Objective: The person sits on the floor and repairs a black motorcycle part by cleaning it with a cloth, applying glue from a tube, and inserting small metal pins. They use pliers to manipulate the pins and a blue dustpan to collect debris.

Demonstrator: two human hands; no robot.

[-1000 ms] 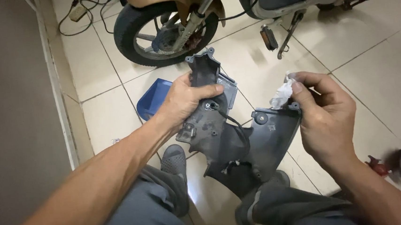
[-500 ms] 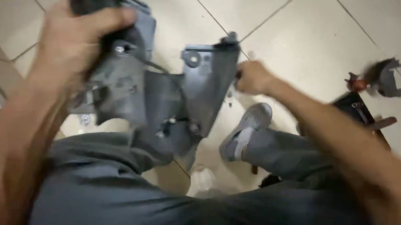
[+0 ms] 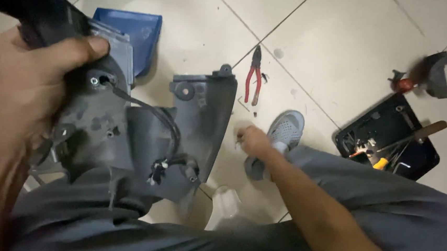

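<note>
My left hand (image 3: 27,87) fingers clamp the grey plastic panel (image 3: 146,141) top, resting on my lap. Right hand (image 3: 250,139) low nr floor, fingers curled, can't tell if pinching; red pliers (image 3: 254,76) lie just ahead, long axis pointing away.

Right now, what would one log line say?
left hand: grips grey plastic panel | right hand: lowered toward floor near shoe | red pliers: on floor

Soft, even indoor light with faint sheen on the floor tiles (image 3: 333,44); the right hand (image 3: 250,139) looks motion-blurred, perhaps moving.
</note>
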